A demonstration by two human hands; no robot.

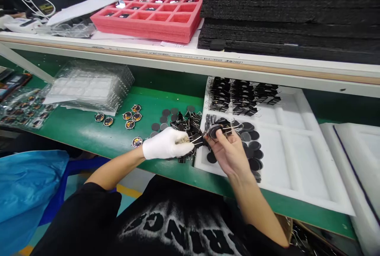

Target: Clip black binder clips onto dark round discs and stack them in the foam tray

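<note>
Over the green workbench, near the left edge of a white foam tray, two hands work close together. With them as the centre of the clock, the left hand, in a white glove, reaches in from 9 o'clock. Its thumb and fingers are drawn nearly together, pinching the wire handles of a black binder clip; the clip's body points toward 3 o'clock, at the right hand. Whether its jaws are parted is too small to tell.

The bare right hand comes up from 4 o'clock. It is closed on a round black piece, the thumb pressed on the upper face and the fingers curled below. Wire handles jut from beside this piece toward 3 o'clock. Whether the left hand's clip touches the round piece cannot be told.

Just beside the gloved fingers, toward 11 o'clock, lies a tangled heap of binder clips, with dark discs scattered by it. More discs lie on the foam tray at 3 o'clock, and rows of clipped pieces stand on it at 1 o'clock. Small round parts with orange and black faces sit at 10 o'clock, nearer than a stack of clear plastic trays. On the shelf above are a red compartmented tray at 11 o'clock and stacked black foam at 1 o'clock.
</note>
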